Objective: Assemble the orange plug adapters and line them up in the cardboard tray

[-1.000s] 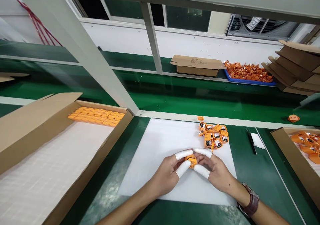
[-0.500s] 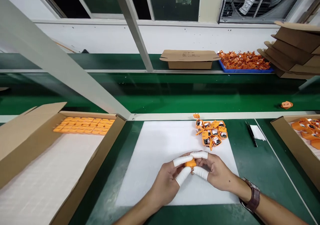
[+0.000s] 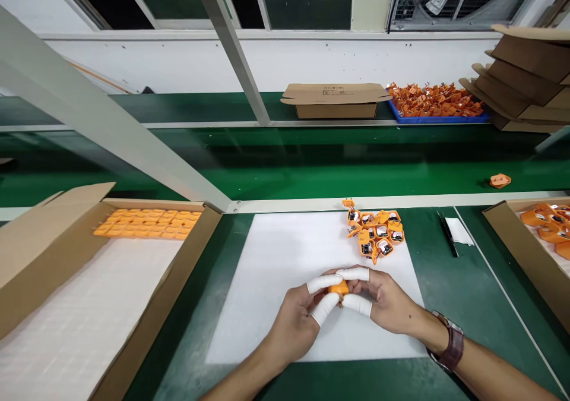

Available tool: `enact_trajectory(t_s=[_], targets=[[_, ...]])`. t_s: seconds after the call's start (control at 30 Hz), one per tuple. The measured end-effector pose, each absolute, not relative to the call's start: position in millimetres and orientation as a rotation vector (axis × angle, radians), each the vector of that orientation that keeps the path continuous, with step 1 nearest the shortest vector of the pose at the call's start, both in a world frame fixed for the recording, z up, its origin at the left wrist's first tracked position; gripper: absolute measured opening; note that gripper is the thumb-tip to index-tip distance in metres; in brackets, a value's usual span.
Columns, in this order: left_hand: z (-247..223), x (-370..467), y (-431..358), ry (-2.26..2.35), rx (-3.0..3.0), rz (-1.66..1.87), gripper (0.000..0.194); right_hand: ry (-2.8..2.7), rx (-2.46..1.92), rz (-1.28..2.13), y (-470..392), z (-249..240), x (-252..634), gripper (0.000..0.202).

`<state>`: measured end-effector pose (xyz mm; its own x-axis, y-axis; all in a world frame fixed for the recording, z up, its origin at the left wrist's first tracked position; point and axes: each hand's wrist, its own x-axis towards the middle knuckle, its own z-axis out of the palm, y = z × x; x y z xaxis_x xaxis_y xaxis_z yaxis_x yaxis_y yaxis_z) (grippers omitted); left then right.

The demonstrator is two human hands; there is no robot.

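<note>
A small orange piece [image 3: 339, 288] is pinched between the white-covered fingertips of both hands, above the white sheet [image 3: 285, 252]. My left hand [image 3: 299, 321] grips it from the left, thumb below and index finger above. From the right, my right hand [image 3: 386, 299] holds the same piece in a like pinch; its wrist wears a watch. Just beyond my fingers, a cluster of open orange housings [image 3: 376, 233] lies on the sheet, with dark and white parts visible inside.
At left stands an open carton [image 3: 146, 306] with rows of orange pieces [image 3: 149, 223]. Another carton [image 3: 525, 258] is at right, beside a black pen [image 3: 447, 234]. A metal frame post [image 3: 133, 133] slants across the left. The shelf behind holds a blue tray [image 3: 440, 119] and cardboard boxes [image 3: 336, 111].
The view has shifted slightly. Both hands keep the orange piece in nearly the same place, with little visible finger movement.
</note>
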<state>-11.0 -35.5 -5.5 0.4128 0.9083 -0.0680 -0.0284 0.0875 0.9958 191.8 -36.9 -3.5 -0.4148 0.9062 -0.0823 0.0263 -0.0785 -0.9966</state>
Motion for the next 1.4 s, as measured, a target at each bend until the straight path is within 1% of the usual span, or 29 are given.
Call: enact_trajectory(t_s=[0.17, 0.33, 0.53, 0.67, 0.8, 0.93, 1.07, 1.13, 1.23, 1.4], targets=[[-8.0, -12.6, -37.2, 0.87, 1.305, 0.82, 0.03, -1.453, -0.986, 1.664, -36.7, -4.4, 191.8, 0.03], [-6.5, -8.7, -38.1, 0.873, 1.361, 0.859, 0.03, -1.508, -1.062, 1.502, -39.2, -1.8, 188.4, 0.027], [-6.0, -11.0, -33.4, 0.909, 1.413, 0.809, 0.034, -1.471, -0.999, 1.531, -38.5, -3.0, 185.7, 0.031], [-7.4, -23.8, -26.1, 1.032, 1.526, 0.796, 0.032, -1.525, -1.036, 1.376, -41.3, -10.3, 186.2, 0.036], [-8.8, -36.1, -16.1, 1.14, 1.689, 0.787, 0.029, -1.665, -1.048, 1.255, -43.0, -12.9, 186.4, 0.033], [-7.2, -40.9, -7.9, 1.193, 1.827, 0.789, 0.028, -1.724, -1.085, 1.245, -42.8, -13.4, 186.9, 0.033], [2.8, -41.9, -5.7, 1.105, 1.901, 0.747, 0.03, -1.677, -1.134, 1.234, -43.5, -15.8, 186.6, 0.031], [7.4, -41.7, -7.1, 1.026, 1.87, 0.699, 0.031, -1.66, -1.15, 1.248, -43.8, -17.1, 186.2, 0.035], [8.2, -39.4, -11.8, 0.952, 1.657, 0.665, 0.029, -1.656, -1.112, 1.291, -44.0, -18.3, 186.2, 0.04], [0.9, -32.2, -19.5, 0.913, 1.355, 0.756, 0.027, -1.6, -1.056, 1.367, -43.4, -18.8, 188.0, 0.039]])
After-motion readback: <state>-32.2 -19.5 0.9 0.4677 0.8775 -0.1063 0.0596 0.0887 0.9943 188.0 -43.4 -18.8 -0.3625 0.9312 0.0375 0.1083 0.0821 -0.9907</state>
